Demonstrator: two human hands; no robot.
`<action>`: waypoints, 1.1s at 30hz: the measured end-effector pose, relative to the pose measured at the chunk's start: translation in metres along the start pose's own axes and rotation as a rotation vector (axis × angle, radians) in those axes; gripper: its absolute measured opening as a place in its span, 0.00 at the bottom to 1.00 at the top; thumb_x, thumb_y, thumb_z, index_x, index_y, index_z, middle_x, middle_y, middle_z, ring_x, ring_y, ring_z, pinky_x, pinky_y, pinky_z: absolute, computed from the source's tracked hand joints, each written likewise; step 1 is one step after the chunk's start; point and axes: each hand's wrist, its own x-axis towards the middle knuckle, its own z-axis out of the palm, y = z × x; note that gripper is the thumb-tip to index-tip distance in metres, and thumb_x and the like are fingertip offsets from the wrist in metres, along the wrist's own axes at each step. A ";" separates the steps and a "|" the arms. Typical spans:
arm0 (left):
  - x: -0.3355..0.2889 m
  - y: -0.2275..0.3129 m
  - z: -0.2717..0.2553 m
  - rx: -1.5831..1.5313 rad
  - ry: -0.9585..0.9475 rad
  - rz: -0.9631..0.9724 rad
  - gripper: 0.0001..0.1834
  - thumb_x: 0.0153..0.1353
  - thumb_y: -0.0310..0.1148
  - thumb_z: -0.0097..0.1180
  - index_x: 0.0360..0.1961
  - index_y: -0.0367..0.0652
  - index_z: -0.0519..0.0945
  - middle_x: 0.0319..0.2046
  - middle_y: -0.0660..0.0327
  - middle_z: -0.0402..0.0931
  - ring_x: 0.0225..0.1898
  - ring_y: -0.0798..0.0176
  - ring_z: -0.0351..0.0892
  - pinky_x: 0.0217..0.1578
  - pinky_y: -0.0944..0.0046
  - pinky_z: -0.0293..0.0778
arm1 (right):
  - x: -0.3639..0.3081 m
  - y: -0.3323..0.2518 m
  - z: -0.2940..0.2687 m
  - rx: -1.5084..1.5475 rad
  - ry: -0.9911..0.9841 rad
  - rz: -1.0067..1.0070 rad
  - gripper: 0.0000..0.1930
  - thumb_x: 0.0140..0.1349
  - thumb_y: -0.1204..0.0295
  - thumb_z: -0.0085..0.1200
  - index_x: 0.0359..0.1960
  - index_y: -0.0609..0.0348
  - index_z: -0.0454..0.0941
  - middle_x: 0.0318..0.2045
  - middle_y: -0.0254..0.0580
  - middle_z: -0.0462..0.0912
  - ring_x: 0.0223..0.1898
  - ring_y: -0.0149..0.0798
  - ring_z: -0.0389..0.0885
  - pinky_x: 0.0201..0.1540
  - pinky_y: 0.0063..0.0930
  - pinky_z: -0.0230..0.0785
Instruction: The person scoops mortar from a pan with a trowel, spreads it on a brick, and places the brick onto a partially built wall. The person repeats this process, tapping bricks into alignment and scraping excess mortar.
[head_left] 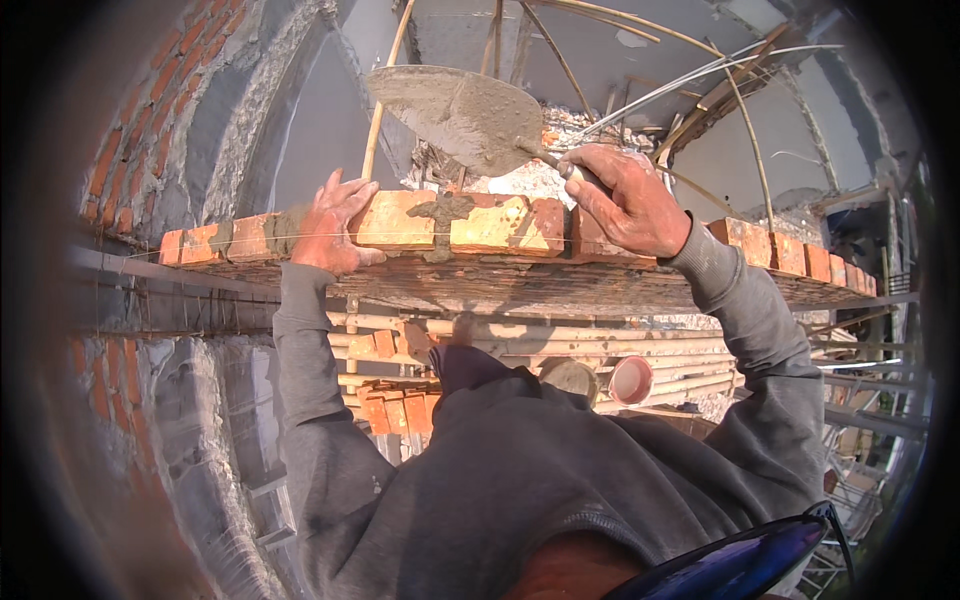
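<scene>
My right hand [630, 200] is closed round the handle of a trowel [455, 112]. Its broad blade, smeared with grey mortar, is raised past the far side of a brick wall [480, 275]. On the wall's top course, my left hand [332, 228] grips an orange brick [392, 218], fingers over its top and thumb along the near face. Wet mortar [440, 218] sits in the joint to the right of that brick and has squeezed down the near face. A thin string line [240, 240] runs along the course.
Below the near side lie bamboo poles [560, 345], stacked loose bricks [400, 408] and a pink bucket [631, 380]. Beyond the wall, poles [750, 130] lean over rubble [530, 178]. Another brick wall [165, 95] rises at far left.
</scene>
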 end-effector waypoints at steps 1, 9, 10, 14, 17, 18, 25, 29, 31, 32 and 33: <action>0.001 0.009 0.000 0.086 0.001 0.000 0.56 0.31 0.37 0.83 0.69 0.46 0.74 0.71 0.55 0.69 0.77 0.39 0.53 0.78 0.41 0.48 | -0.004 -0.011 -0.006 0.239 -0.032 0.106 0.16 0.78 0.66 0.45 0.57 0.67 0.74 0.31 0.42 0.79 0.26 0.34 0.80 0.30 0.33 0.75; 0.049 0.068 0.031 0.026 -0.048 0.211 0.74 0.30 0.53 0.83 0.78 0.38 0.55 0.72 0.45 0.65 0.76 0.47 0.59 0.79 0.39 0.41 | -0.050 -0.073 0.062 1.081 0.103 0.690 0.15 0.77 0.62 0.48 0.48 0.65 0.74 0.28 0.35 0.77 0.17 0.24 0.72 0.18 0.20 0.69; 0.054 0.069 0.033 -0.014 -0.103 0.182 0.74 0.30 0.52 0.83 0.78 0.38 0.55 0.72 0.45 0.66 0.75 0.46 0.60 0.79 0.40 0.41 | -0.049 -0.074 0.072 1.042 0.147 0.655 0.14 0.76 0.63 0.48 0.46 0.65 0.74 0.27 0.35 0.76 0.17 0.25 0.72 0.17 0.21 0.69; 0.063 0.066 0.037 -0.135 -0.198 0.152 0.75 0.30 0.49 0.84 0.78 0.33 0.52 0.70 0.43 0.67 0.73 0.44 0.65 0.80 0.45 0.42 | -0.035 -0.086 0.089 0.928 0.249 0.659 0.13 0.75 0.64 0.48 0.37 0.62 0.70 0.25 0.35 0.75 0.16 0.28 0.73 0.17 0.25 0.68; 0.062 0.062 0.042 -0.171 -0.202 0.151 0.74 0.31 0.48 0.82 0.78 0.37 0.52 0.67 0.45 0.72 0.72 0.43 0.65 0.79 0.45 0.42 | -0.029 -0.098 0.094 1.013 0.356 0.671 0.14 0.75 0.63 0.48 0.35 0.61 0.68 0.24 0.35 0.74 0.16 0.28 0.74 0.17 0.26 0.67; 0.062 0.060 0.043 -0.175 -0.185 0.161 0.72 0.33 0.49 0.81 0.78 0.39 0.52 0.63 0.46 0.76 0.72 0.43 0.65 0.79 0.44 0.41 | -0.028 -0.101 0.096 1.010 0.364 0.619 0.14 0.75 0.63 0.49 0.35 0.61 0.68 0.24 0.36 0.73 0.16 0.29 0.74 0.17 0.26 0.67; 0.061 0.066 0.039 -0.110 -0.209 0.114 0.68 0.37 0.48 0.78 0.79 0.43 0.54 0.68 0.46 0.71 0.75 0.43 0.59 0.79 0.42 0.40 | -0.037 -0.076 0.096 1.160 0.125 0.758 0.13 0.76 0.63 0.49 0.38 0.62 0.71 0.26 0.36 0.75 0.16 0.28 0.74 0.17 0.25 0.66; 0.050 0.060 0.035 -0.046 -0.130 0.174 0.66 0.38 0.50 0.77 0.79 0.48 0.55 0.76 0.49 0.58 0.78 0.36 0.50 0.79 0.43 0.39 | -0.045 -0.070 0.080 0.944 0.151 0.574 0.10 0.76 0.68 0.47 0.46 0.63 0.74 0.25 0.34 0.76 0.21 0.26 0.73 0.26 0.24 0.67; 0.031 0.042 0.036 0.028 0.097 0.126 0.64 0.41 0.47 0.77 0.79 0.49 0.55 0.76 0.49 0.58 0.78 0.35 0.49 0.79 0.42 0.39 | -0.059 -0.068 0.077 0.914 0.148 0.482 0.10 0.75 0.70 0.47 0.49 0.63 0.75 0.24 0.33 0.76 0.24 0.26 0.73 0.28 0.25 0.67; 0.017 0.029 0.038 0.084 0.259 0.153 0.64 0.42 0.46 0.76 0.79 0.49 0.54 0.76 0.49 0.58 0.78 0.35 0.49 0.79 0.42 0.39 | -0.068 -0.065 0.078 0.932 0.140 0.431 0.10 0.75 0.71 0.48 0.50 0.64 0.75 0.24 0.33 0.76 0.24 0.25 0.74 0.28 0.25 0.67; 0.001 0.017 0.043 0.102 0.437 0.063 0.52 0.50 0.38 0.73 0.76 0.46 0.63 0.74 0.52 0.61 0.77 0.36 0.52 0.77 0.41 0.45 | -0.077 -0.062 0.083 0.865 0.128 0.372 0.11 0.74 0.72 0.48 0.51 0.65 0.76 0.24 0.39 0.77 0.22 0.33 0.75 0.28 0.27 0.68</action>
